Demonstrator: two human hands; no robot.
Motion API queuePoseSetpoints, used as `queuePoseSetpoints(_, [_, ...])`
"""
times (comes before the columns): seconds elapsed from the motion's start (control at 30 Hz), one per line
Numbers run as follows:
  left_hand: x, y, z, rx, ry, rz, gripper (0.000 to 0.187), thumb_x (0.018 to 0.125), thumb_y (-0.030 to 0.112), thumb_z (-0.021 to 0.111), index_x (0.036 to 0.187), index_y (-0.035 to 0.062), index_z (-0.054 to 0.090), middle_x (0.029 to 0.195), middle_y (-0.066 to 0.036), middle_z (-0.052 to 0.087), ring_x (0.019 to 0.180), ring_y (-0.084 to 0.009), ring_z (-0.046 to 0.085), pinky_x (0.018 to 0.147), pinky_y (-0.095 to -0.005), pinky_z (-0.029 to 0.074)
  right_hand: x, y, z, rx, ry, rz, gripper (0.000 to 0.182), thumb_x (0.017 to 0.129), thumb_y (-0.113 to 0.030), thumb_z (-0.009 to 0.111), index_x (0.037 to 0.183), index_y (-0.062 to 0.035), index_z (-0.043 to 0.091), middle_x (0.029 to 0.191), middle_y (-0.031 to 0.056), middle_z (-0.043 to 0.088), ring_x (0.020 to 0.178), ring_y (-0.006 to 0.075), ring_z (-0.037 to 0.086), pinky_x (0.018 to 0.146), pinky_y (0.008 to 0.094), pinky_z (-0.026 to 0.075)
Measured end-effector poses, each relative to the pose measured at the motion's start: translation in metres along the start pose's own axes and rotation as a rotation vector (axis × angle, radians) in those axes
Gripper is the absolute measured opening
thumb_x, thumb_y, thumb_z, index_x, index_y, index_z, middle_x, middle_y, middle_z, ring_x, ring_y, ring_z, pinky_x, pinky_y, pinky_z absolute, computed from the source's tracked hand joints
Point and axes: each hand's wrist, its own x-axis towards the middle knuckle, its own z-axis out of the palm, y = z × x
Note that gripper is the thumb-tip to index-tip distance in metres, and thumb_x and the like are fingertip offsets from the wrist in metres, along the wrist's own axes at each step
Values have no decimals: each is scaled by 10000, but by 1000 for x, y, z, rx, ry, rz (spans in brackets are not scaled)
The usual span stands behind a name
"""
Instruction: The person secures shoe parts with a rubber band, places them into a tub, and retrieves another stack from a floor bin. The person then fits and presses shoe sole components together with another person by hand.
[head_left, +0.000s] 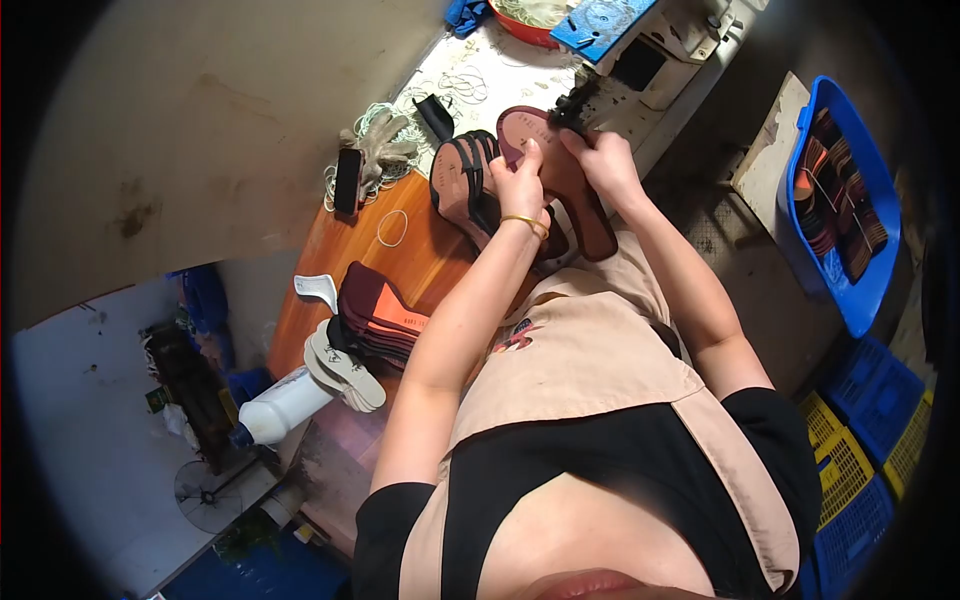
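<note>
A brown-pink insole with a dark maroon edge (585, 215) is held between my two hands, its wide end close to the black foot of a machine (568, 108). My left hand (519, 188), below a yellow bangle, presses its thumb on the insole's face; the other fingers are mostly hidden. On the insole's right edge, my right hand (604, 165) grips with thumb and bent fingers. Left of my left hand stand several insoles with black straps (455, 185), partly behind the wrist. A curved black piece (434, 117) lies just beyond them.
On the wooden board (300, 260) are a phone (347, 180), a glove (385, 145), stacked maroon insoles (372, 300), pale soles (345, 372) and a white bottle (285, 405). A blue bin (850, 290) with insoles stands right. Plastic crates (870, 400) lie below it. Loose thread (465, 85) covers the table.
</note>
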Motion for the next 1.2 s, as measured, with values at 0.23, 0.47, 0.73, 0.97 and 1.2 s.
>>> queuePoseSetpoints(0.23, [-50, 38, -46, -368, -317, 120, 362, 829, 150, 660, 1131, 61, 481, 1060, -33, 573, 952, -137, 556, 809, -292, 468, -54, -33, -8, 157, -433, -58, 351, 899, -277, 535, 760, 43, 580, 563, 63, 553, 549, 87, 537, 522, 274, 446])
queuePoseSetpoints(0.47, [-34, 55, -73, -150, 208, 381, 275, 795, 85, 666, 1038, 8, 565, 991, -80, 608, 789, -131, 596, 765, -274, 479, -72, -69, -5, -313, -444, -680, 160, 803, -183, 545, 725, -43, 557, 626, 155, 558, 605, 332, 568, 532, 405, 448])
queuePoseSetpoints(0.73, [-53, 87, -98, -354, -131, 387, 284, 804, 66, 648, 1073, 10, 578, 1007, -40, 613, 865, -111, 580, 789, -254, 470, -82, -105, 20, -377, -186, -678, 367, 781, -368, 661, 760, -46, 485, 670, 99, 544, 587, 266, 559, 514, 353, 441])
queuePoseSetpoints(0.97, [-63, 101, -105, -323, -167, 433, 290, 794, 44, 649, 1073, 3, 580, 999, -37, 615, 861, -107, 579, 779, -251, 473, -56, -94, 38, -278, -386, -886, 255, 837, -226, 593, 741, -31, 460, 680, 142, 503, 642, 323, 530, 572, 376, 429])
queuePoseSetpoints(1.2, [-81, 92, -95, -111, -5, 482, 203, 799, 74, 659, 972, -19, 608, 935, -31, 619, 809, -90, 562, 746, -238, 454, -55, -106, 40, -726, -653, -1112, 162, 742, -167, 561, 676, -45, 477, 573, 107, 515, 534, 289, 551, 496, 386, 426])
